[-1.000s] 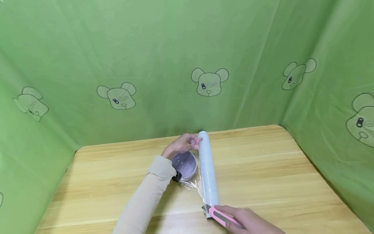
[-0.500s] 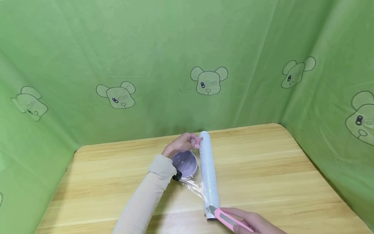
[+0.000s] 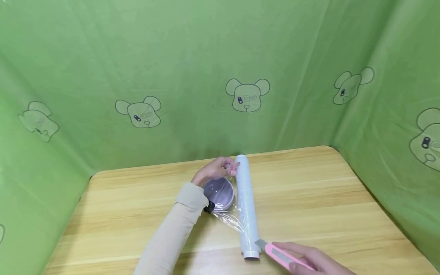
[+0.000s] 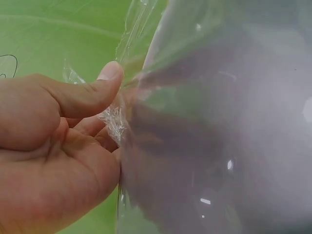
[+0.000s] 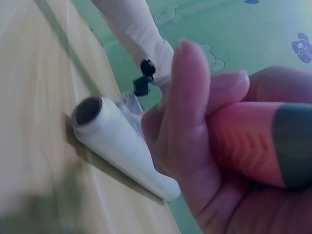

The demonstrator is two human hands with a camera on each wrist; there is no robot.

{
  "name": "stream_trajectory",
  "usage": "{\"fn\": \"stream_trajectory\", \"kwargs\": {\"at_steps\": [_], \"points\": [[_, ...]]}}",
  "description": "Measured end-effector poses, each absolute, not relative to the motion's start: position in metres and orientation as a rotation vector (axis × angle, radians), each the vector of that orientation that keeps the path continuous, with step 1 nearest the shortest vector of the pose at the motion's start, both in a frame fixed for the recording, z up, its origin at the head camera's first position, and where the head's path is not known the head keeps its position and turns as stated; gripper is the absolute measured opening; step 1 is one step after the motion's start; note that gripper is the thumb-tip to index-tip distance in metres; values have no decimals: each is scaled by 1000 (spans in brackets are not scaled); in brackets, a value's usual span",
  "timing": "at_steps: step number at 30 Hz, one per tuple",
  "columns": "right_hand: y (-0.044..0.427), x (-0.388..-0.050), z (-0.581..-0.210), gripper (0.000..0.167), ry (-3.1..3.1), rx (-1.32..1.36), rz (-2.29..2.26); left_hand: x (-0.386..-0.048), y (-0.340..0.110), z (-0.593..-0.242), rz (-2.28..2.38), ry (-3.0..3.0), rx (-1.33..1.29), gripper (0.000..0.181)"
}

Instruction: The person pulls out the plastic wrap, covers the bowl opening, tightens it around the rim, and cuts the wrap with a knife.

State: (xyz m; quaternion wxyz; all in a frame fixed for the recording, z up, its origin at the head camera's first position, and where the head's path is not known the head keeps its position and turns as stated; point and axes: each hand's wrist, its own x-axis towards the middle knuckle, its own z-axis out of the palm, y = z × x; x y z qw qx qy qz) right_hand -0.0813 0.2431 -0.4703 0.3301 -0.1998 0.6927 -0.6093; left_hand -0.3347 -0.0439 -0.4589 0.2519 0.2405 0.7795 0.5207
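A white roll of cling film (image 3: 246,206) lies lengthwise on the table, its hollow near end facing me. From its left side a clear sheet of film (image 3: 229,220) stretches across the purple bowl (image 3: 220,193). My left hand (image 3: 218,168) pinches the bunched edge of that film beyond the bowl, close to the roll's far end; the left wrist view shows the crumpled film (image 4: 114,124) between thumb and fingers. In my right hand (image 3: 314,259) I grip a pink utility knife (image 3: 283,256), blade extended. Its tip sits just right of the roll's near end.
The wooden table (image 3: 330,198) extends to both sides of the roll. A green curtain (image 3: 192,57) with bear-head prints hangs behind it and at both sides. A small black device (image 3: 209,207) is strapped at my left wrist.
My right hand has drawn the utility knife rightward, its blade moving from the roll's left edge across to its right side. The left hand stays nearly still, pinching the film.
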Motion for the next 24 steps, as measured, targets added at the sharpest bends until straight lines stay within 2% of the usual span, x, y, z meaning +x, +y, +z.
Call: {"fn": "stream_trajectory", "kwargs": {"at_steps": [12, 24], "points": [[214, -91, -456, 46, 1911, -359, -1596, -336, -44, -461, 1378, 2142, 709, 6], [203, -102, -453, 47, 1866, -462, -1632, -335, -45, -460, 1402, 2148, 667, 8]]}}
